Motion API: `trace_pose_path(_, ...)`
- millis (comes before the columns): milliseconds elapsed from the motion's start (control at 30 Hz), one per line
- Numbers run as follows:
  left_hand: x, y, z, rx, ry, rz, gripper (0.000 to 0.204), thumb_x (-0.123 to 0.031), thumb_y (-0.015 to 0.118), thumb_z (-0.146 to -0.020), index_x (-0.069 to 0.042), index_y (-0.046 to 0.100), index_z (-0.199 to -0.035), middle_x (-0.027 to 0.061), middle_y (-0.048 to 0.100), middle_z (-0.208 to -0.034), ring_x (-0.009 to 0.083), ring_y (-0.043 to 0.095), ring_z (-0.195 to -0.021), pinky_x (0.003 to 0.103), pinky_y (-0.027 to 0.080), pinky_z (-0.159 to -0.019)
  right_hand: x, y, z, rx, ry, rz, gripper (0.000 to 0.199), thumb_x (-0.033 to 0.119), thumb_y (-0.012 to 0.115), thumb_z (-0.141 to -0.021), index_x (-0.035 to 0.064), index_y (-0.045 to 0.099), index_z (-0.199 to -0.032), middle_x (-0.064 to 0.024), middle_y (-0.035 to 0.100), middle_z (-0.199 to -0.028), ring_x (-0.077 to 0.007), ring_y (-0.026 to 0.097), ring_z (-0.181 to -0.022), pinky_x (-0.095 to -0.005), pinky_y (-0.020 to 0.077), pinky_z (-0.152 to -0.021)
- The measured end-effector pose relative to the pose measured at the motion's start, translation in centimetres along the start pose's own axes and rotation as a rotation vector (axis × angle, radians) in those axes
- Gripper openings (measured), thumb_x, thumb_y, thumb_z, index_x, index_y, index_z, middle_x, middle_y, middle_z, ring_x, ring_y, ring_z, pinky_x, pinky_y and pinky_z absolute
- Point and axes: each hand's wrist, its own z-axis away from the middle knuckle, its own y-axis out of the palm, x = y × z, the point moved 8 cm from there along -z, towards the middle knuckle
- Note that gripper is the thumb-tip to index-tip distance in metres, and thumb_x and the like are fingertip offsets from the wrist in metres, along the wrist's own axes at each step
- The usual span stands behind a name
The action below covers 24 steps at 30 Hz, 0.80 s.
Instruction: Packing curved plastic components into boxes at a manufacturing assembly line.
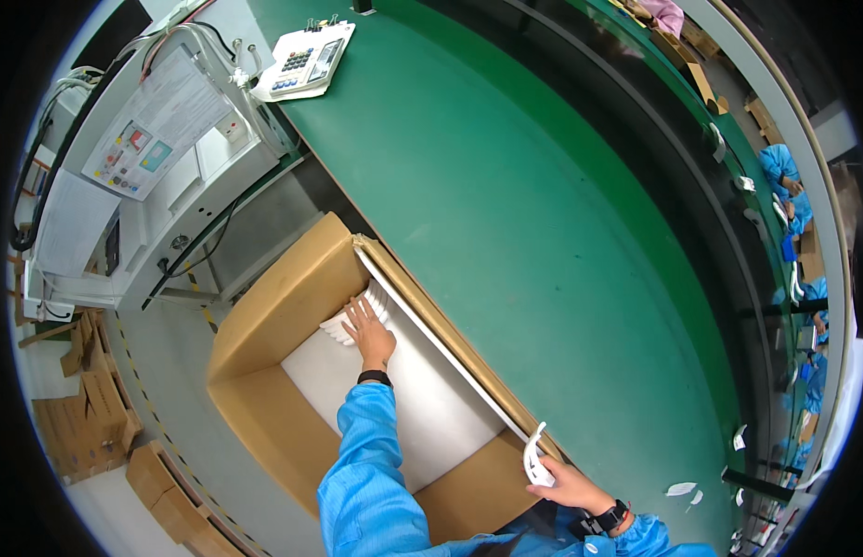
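My left hand [370, 336] reaches into a large open cardboard box [278, 283]. Its fingers are spread flat on a row of white curved parts [337, 328] nested together in the box's far corner. Beneath them, a white sheet [431, 390] covers the bottom of the box. Over the box's right rim, near me, my right hand [572, 489] grips a white curved plastic piece [535, 461] with a slender, upward-pointing tip. What lies under my left palm is hidden.
A green worktop [468, 213] runs along the box's right side, with a black conveyor belt [673, 158] beyond. A calculator [306, 65] lies at the far end. White scraps [680, 488] rest near right. Left are a white machine [185, 167] and cardboard [78, 422]. Blue-sleeved people [784, 172] work across.
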Motion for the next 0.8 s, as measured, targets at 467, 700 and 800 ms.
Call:
trace_pose_path(467,-12.1,-19.0,17.7,-0.205,0.525,0.637,0.061,-0.001,0.053,-0.074,0.003,0.039,-0.133,0.0225,0.032,-0.143,0.0439,0.023,-0.135,0.054,0.016,-0.111,3.4,0.2,1.7,0.175,-0.174,-0.031,0.059,0.031,0.075,-0.079,0.0056,0.049,-0.125,-0.015,0.064,-0.101,-0.0237,0.062,-0.091,-0.0332,0.0485,-0.08)
trace_pose_path(700,-23.4,-23.9,34.4,0.514,1.167,0.179,0.065,-0.031,0.07,-0.075,-0.006,0.048,-0.131,0.0162,0.055,-0.121,0.0382,0.052,-0.111,0.057,0.026,-0.105,3.0,1.3,2.9,0.276,-0.383,0.154,0.052,0.023,0.081,-0.067,-0.0015,0.057,-0.107,-0.0204,0.065,-0.097,-0.0353,0.062,-0.091,-0.0405,0.0484,-0.078)
trace_pose_path(800,-23.1,-20.5,37.4,0.407,1.282,-0.059,0.076,-0.033,0.075,-0.071,-0.003,0.043,-0.134,0.0194,0.053,-0.12,0.0369,0.049,-0.114,0.06,0.02,-0.108,1.6,0.0,4.9,0.245,-0.428,0.124,0.046,0.024,0.078,-0.07,-0.0002,0.059,-0.105,-0.0198,0.066,-0.092,-0.0343,0.063,-0.087,-0.0408,0.0482,-0.075)
